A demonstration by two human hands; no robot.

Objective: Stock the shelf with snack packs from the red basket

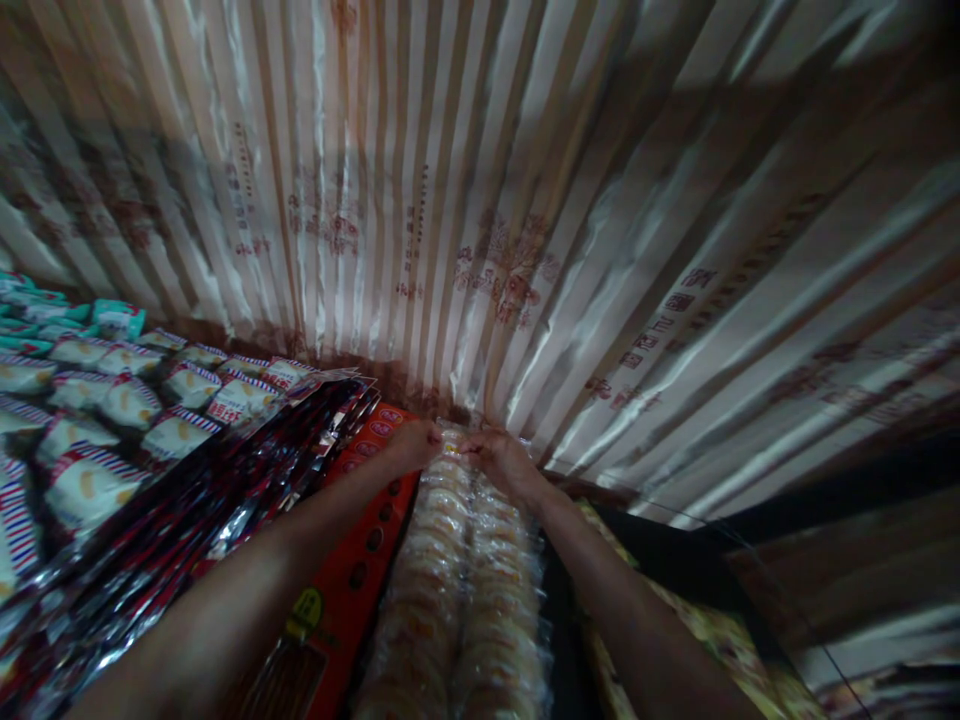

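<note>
The fingers of both hands are curled and bunched at the far end of a long clear packet of round biscuits (457,570), where they seem to grip its top edge, though the blur and dim light keep me from telling whether they pinch it or only press on it. The left hand (414,446) closes on the packet's left corner and the right hand (501,460) on its right corner, the two hands almost touching each other. Both forearms run from the bottom of the frame up to that spot, one on each side of the packet.

The biscuit packet lies lengthwise between the arms, its pale rounds stacked in two rows under shiny plastic (the near end is out of frame). Just beside it on the left lies an orange-red carton (352,560) with dark spots, partly under the left forearm. Further left is a spread of dark red foil packets (225,480), and beyond them rows of white snack bags (112,410) with red and blue striped edges, then a few teal packs (112,318) at the far left. Behind everything hangs a striped, glossy curtain (525,200) printed with reddish characters.
</note>
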